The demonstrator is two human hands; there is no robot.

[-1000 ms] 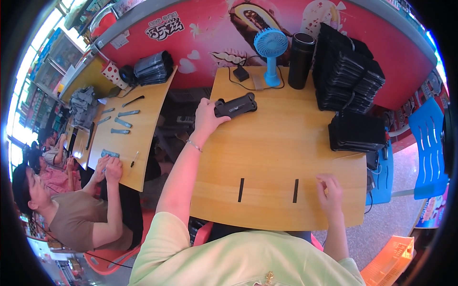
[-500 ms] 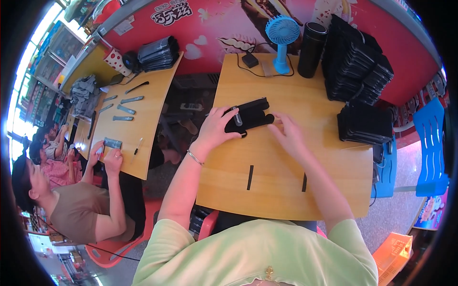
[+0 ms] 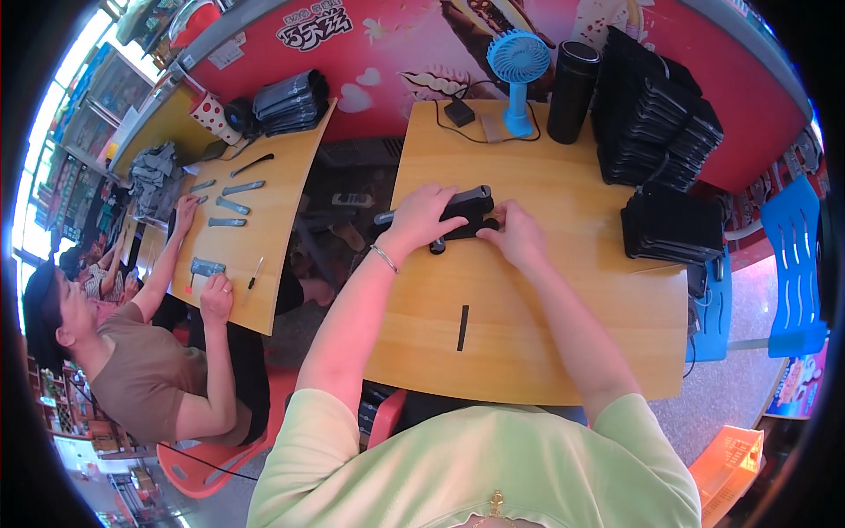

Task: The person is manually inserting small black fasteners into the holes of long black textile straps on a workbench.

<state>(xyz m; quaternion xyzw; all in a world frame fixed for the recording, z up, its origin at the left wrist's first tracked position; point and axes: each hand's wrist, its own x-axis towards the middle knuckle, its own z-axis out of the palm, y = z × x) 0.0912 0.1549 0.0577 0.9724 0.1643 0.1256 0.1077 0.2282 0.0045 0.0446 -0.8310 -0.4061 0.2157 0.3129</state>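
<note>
Both my hands are on a small black fabric piece (image 3: pixel 471 204), folded or rolled into bulky edges, above the middle of the table. My left hand (image 3: pixel 421 218) lies over its left part with the thumb underneath, closed on it. Rounded dark ends stick out beside that hand. At the piece's right end my right hand (image 3: pixel 515 234) pinches the edge between thumb and fingers. Nearer to me, a narrow black strip (image 3: pixel 463 327) lies flat on the table (image 3: pixel 519 370). The exact kind of the black piece cannot be made out.
Stacked black fabric pieces (image 3: pixel 656 123) and a lower black pile (image 3: pixel 673 224) stand at right. A black bottle (image 3: pixel 574 92) and blue fan (image 3: pixel 519 75) with a cable are at the back. Left, a co-worker (image 3: pixel 145 361) handles grey strips at another table (image 3: pixel 295 176).
The black piece is now more folded up, and my right hand has closed in on its right end. A second black strip no longer shows near my right forearm. The co-worker's far hand reached forward.
</note>
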